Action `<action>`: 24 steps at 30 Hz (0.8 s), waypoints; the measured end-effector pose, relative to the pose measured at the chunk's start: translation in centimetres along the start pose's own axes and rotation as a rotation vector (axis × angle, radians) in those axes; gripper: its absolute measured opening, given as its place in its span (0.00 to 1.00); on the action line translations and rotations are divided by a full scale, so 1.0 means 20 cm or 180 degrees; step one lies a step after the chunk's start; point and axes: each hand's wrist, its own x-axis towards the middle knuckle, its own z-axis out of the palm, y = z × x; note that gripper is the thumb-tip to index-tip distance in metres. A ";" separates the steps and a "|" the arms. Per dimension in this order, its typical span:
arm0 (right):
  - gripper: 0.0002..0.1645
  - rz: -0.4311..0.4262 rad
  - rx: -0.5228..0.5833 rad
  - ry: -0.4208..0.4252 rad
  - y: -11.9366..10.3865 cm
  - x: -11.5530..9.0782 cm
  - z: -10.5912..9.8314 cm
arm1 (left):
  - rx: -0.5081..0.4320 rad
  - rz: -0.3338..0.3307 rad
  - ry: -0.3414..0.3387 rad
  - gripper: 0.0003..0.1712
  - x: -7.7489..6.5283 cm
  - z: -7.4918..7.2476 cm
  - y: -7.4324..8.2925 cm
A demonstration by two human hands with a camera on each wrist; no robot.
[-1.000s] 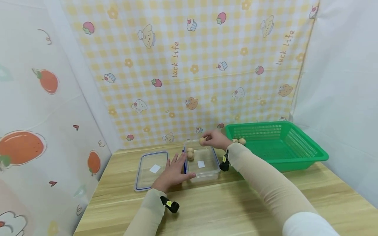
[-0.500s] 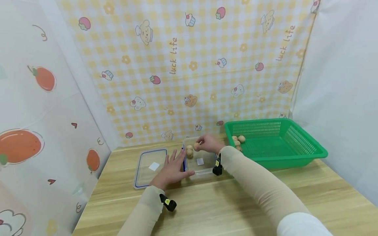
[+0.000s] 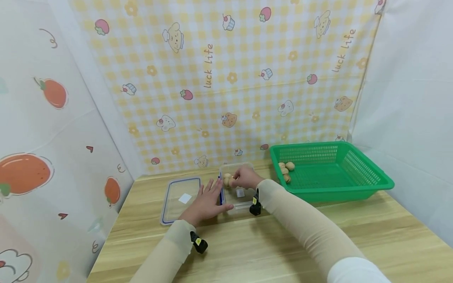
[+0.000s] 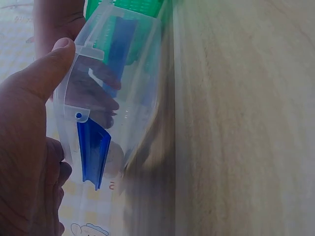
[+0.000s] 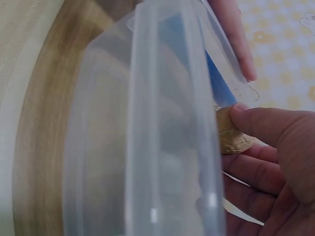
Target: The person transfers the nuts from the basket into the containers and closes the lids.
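My right hand point(image 3: 246, 179) reaches into a clear plastic container point(image 3: 242, 206) with blue side latches. Between thumb and fingers it pinches a walnut point(image 5: 231, 132), which shows beyond the container wall in the right wrist view. Other walnuts point(image 3: 227, 178) lie at the container's left side, partly behind the right hand. My left hand point(image 3: 204, 203) rests against the container's left rim, fingers straight and spread. In the left wrist view, its thumb point(image 4: 55, 66) lies along the rim above a hanging blue latch point(image 4: 93, 153).
A green plastic basket point(image 3: 336, 195) stands to the right, with several walnuts point(image 3: 290, 166) in its left end. The container's clear lid point(image 3: 173, 208), edged in blue, lies flat on the wooden table point(image 3: 240, 251) at the left. A patterned cloth point(image 3: 247, 90) hangs behind.
My right hand has moved left and down into the container with the walnut, toward the other walnuts. The left hand stays at the rim.
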 end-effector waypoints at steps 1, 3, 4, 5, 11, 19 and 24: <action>0.10 0.0043 -0.0009 -0.0030 0.00 0.00 0.01 | 0.0013 0.0000 -0.0010 0.60 0.00 0.00 0.00; 0.09 0.0124 -0.0018 -0.0086 -0.01 -0.01 0.02 | 0.0038 0.0004 -0.0015 0.60 0.00 0.00 0.00; 0.08 0.0159 -0.0011 -0.0122 -0.01 -0.01 0.03 | 0.0044 0.0000 -0.0022 0.61 0.00 0.00 0.00; 0.08 0.0185 -0.0006 -0.0147 -0.01 -0.01 0.04 | 0.0061 0.0000 -0.0023 0.61 -0.01 0.00 0.00; 0.12 0.0188 -0.0100 -0.0196 -0.01 0.00 0.08 | 0.0011 0.0006 0.0011 0.61 -0.01 0.00 0.01; 0.14 0.0264 -0.0021 -0.0054 -0.02 -0.01 0.10 | 0.0043 -0.0047 0.0000 0.62 -0.01 0.00 0.01; 0.18 0.0419 0.0151 -0.0020 -0.01 -0.01 0.12 | 0.0114 -0.0033 0.0011 0.62 0.00 0.01 0.00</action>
